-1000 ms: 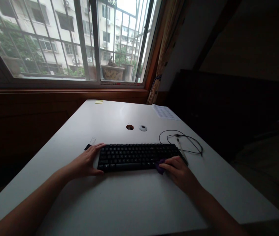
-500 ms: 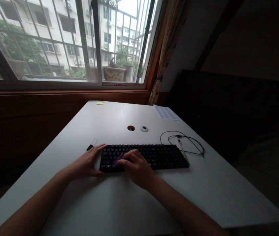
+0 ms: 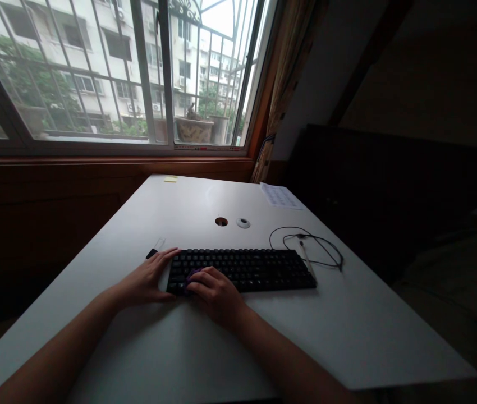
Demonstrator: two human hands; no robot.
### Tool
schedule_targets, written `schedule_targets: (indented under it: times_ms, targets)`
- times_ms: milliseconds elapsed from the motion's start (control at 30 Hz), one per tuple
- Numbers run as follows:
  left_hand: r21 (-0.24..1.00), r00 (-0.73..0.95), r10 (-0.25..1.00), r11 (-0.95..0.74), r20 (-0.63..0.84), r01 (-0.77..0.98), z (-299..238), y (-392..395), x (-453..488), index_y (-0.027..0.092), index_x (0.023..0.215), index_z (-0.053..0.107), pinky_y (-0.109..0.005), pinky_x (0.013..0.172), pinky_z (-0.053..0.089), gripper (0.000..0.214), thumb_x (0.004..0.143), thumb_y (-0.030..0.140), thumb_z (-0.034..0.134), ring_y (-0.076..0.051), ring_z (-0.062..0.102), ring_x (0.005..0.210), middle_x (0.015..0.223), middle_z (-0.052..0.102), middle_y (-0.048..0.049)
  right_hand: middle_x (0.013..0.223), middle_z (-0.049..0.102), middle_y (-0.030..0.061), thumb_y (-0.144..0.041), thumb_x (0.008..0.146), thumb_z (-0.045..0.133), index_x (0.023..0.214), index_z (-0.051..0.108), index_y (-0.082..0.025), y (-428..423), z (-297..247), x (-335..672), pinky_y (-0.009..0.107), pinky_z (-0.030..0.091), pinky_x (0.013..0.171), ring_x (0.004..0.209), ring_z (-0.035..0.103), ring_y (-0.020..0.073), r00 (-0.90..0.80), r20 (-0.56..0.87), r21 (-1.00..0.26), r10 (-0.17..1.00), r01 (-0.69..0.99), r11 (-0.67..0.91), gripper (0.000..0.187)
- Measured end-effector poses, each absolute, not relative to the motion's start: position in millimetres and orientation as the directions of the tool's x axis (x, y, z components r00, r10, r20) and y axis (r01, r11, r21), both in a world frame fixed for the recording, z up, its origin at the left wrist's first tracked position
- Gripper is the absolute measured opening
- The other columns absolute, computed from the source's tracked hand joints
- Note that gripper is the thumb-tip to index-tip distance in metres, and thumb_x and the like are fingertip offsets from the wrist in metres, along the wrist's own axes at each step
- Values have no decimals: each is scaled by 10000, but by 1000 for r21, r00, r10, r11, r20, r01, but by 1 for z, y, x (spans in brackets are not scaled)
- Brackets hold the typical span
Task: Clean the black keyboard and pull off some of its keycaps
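Observation:
A black computer keyboard (image 3: 264, 272) lies flat on the white desk. My left hand (image 3: 153, 279) grips its left end, fingertips at the far corner and thumb at the near corner. Over the left part of the keys, my right hand (image 3: 215, 294) is closed on a small purple gel-like lump (image 3: 193, 275). The lump touches the keys and is partly hidden by the fingers. Just beyond my left fingers lies a small black piece (image 3: 151, 253) with a pale, clear strip beside it.
A black cable (image 3: 329, 247) loops on the desk past the keyboard's right end, near a thin pale stick (image 3: 308, 261). Farther back are a round cable hole (image 3: 221, 221), its cover (image 3: 243, 223), printed sheets (image 3: 281, 196) and a yellow note (image 3: 170, 179). A barred window (image 3: 95, 73) stands behind.
My right hand has moved left and slightly towards me over the keys with the purple lump. The left hand keeps its hold at the keyboard's end. The view has shifted slightly.

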State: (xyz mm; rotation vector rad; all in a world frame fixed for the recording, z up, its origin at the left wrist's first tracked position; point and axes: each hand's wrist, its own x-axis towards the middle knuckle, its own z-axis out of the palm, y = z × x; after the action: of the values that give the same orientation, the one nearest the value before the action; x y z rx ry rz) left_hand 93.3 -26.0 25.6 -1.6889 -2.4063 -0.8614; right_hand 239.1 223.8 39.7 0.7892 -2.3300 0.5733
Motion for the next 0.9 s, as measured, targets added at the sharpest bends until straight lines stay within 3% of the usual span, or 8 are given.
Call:
schedule_targets:
  times_ms: [367, 900]
  targets:
    - [383, -415, 850, 283, 324, 879, 30, -26, 99, 294, 1663, 132, -577, 1214, 402, 1131, 808, 416, 862, -405, 427, 1486, 1655, 368, -184, 1103, 737, 69, -129, 965, 651, 1068, 729, -222, 232, 39, 236, 384, 586, 953, 1042, 619, 225, -616, 674, -212, -408, -690, 692, 159]
    - [395, -465, 822, 327, 330, 859, 29, -25, 104, 295, 1650, 182, -564, 1223, 406, 1163, 712, 260, 869, -401, 415, 1501, 1667, 363, -164, 1086, 739, 50, -134, 935, 675, 1052, 706, -220, 239, 35, 233, 361, 575, 911, 996, 595, 215, -568, 692, -187, -445, -737, 650, 149]
